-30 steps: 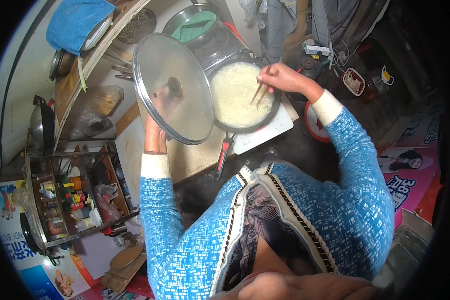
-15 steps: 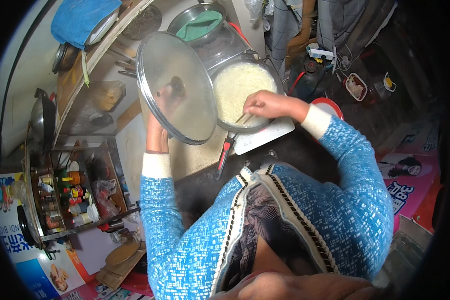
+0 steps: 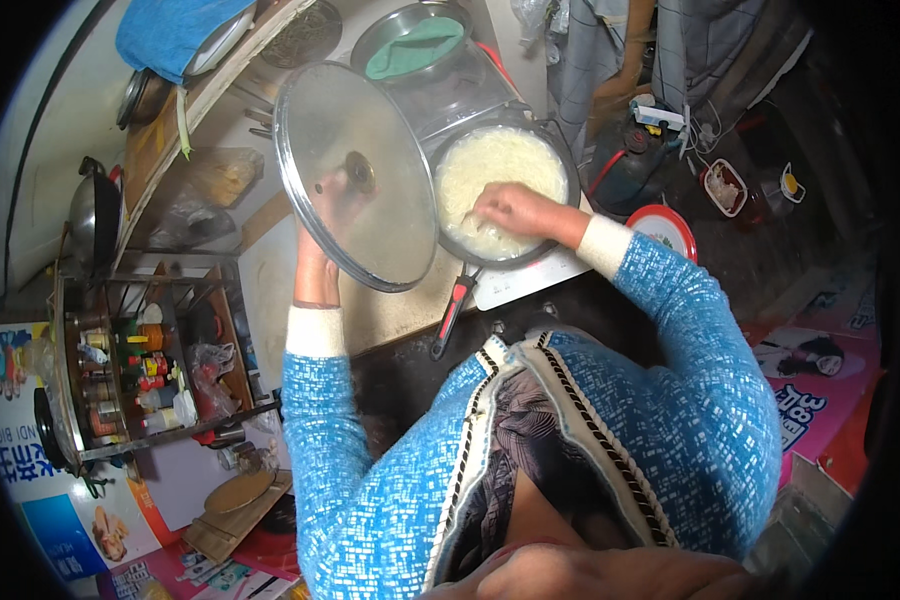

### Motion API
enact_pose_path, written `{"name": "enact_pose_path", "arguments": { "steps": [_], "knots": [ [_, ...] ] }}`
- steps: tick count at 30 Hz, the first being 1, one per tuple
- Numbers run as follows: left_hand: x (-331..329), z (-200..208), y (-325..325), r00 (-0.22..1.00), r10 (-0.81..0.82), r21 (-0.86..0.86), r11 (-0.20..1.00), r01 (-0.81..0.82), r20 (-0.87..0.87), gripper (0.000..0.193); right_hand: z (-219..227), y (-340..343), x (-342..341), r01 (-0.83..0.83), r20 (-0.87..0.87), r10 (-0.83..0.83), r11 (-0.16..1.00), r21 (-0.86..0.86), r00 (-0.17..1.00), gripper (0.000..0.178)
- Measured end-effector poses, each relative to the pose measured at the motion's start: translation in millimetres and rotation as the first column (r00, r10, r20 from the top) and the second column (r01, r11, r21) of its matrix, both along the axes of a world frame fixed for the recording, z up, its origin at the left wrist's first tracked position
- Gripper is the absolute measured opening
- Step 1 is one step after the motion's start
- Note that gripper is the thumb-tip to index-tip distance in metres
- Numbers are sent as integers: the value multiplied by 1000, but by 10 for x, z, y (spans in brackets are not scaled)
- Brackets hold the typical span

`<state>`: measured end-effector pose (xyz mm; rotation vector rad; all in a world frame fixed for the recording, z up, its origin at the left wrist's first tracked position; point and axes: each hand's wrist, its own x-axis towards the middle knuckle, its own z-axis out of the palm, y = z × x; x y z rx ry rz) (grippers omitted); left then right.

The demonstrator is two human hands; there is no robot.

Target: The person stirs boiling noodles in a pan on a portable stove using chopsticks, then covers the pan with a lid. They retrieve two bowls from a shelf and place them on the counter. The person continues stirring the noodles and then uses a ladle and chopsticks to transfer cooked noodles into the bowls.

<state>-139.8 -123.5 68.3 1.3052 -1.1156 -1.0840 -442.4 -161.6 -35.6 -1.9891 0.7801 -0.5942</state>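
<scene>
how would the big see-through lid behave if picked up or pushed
The lid looks stiff, its round pane ringed by a shiny rim. The pane appears fogged, so it may be slippery. Its circular outline suggests it could roll if stood on edge.

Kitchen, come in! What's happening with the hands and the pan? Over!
Left hand: holding glass lid, tilted. Right hand: pinching chopsticks, mostly hidden, over pan. Pale noodles: uncovered, only right hand partly blocking view.

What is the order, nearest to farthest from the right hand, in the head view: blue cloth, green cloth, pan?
1. Pan: directly below the right hand.
2. Green cloth: beyond the pan, in a metal basin.
3. Blue cloth: at upper left.
</scene>
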Motion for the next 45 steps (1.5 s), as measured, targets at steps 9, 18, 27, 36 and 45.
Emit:
{"name": "enact_pose_path", "arguments": {
  "steps": [9, 18, 27, 36, 45],
  "knots": [
    [-191, 274, 99, 967, 14, -18, 1000, -10, 255, 22, -48, -727, 282, 147, 300, -152, 988, 40, 942, 27],
    [-144, 265, 141, 955, -25, -30, 999, 35, 294, 13, 206, -1215, 93, 172, -232, -220, 963, -210, 947, 33],
    [-144, 266, 109, 779, -83, -24, 992, 125, 621, 20, 61, -1256, -143, 96, -169, -82, 992, 76, 982, 30],
    [-37, 45, 10, 947, -3, 60, 998, 24, -320, 13, 67, -1058, -471, 148, -258, -153, 988, -37, 954, 32],
    [27, -25, -99, 995, -42, 49, 998, 38, 86, 18, 172, -681, -772, 397, -312, -397, 915, -68, 863, 32]
  ]
}}
